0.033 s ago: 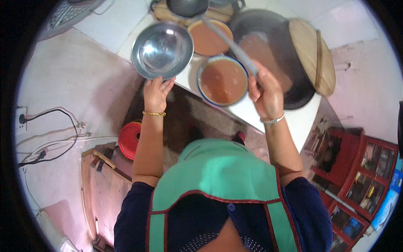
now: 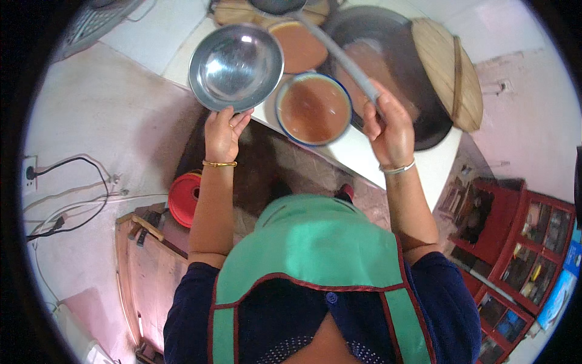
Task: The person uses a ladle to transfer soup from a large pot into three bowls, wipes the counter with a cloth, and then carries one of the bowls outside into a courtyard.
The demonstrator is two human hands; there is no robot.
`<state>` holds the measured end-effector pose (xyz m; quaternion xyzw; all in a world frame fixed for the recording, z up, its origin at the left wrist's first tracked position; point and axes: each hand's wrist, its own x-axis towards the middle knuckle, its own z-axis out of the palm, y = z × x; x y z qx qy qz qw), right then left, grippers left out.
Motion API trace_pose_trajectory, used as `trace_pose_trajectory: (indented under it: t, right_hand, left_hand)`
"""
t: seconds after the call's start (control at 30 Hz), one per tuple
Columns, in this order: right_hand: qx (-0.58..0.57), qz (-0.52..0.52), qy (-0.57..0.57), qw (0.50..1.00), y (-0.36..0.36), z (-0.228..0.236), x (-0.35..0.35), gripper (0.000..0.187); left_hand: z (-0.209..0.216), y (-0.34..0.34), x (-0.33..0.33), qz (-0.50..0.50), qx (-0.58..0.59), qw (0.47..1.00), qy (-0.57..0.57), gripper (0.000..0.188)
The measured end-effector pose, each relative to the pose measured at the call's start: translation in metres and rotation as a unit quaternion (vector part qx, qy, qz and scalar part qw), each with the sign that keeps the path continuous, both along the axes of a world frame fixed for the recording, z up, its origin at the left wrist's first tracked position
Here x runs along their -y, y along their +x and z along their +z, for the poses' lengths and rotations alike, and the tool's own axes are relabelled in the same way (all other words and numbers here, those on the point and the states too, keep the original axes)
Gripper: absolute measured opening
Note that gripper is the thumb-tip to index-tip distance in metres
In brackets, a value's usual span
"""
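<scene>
My left hand (image 2: 222, 134) grips the near rim of a shiny metal bowl (image 2: 235, 68), which is tilted so its bare inside shows. My right hand (image 2: 390, 127) is closed around the grey handle of a long ladle (image 2: 341, 56). The ladle reaches up and left to a dark round scoop at the top edge of the view. Below the handle, a blue-rimmed basin (image 2: 313, 109) is filled with reddish-brown liquid. Behind it stands a second basin (image 2: 297, 45) of similar brown liquid, partly covered by the metal bowl and the ladle.
A large dark wok (image 2: 431, 124) with brownish contents sits at the right, a wooden lid (image 2: 445, 73) leaning over its side. The white counter (image 2: 418, 173) ends near me. A red bucket (image 2: 183, 200), a wooden board (image 2: 154, 267) and a red cabinet (image 2: 515, 242) stand lower down.
The counter and basins have shifted slightly up and left in view. My right hand has moved slightly right and down with the ladle; my left hand still holds the metal bowl.
</scene>
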<state>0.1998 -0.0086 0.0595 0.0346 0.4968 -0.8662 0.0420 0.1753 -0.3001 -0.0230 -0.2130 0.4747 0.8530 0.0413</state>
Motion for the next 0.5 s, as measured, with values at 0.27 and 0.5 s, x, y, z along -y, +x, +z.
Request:
trace_pose_trajectory:
  t: [0.27,0.5]
  right_hand:
    - [0.026,-0.092,0.088,0.992,0.057,0.0,-0.188,0.038]
    - [0.097,-0.077,0.091,0.988,0.099,-0.044,-0.287,0.036]
  left_hand:
    - [0.013,0.105,-0.195,-0.159,0.022,0.987,0.031,0.025]
    - [-0.035,0.184,-0.276,-0.196,0.157,0.968,-0.006,0.028]
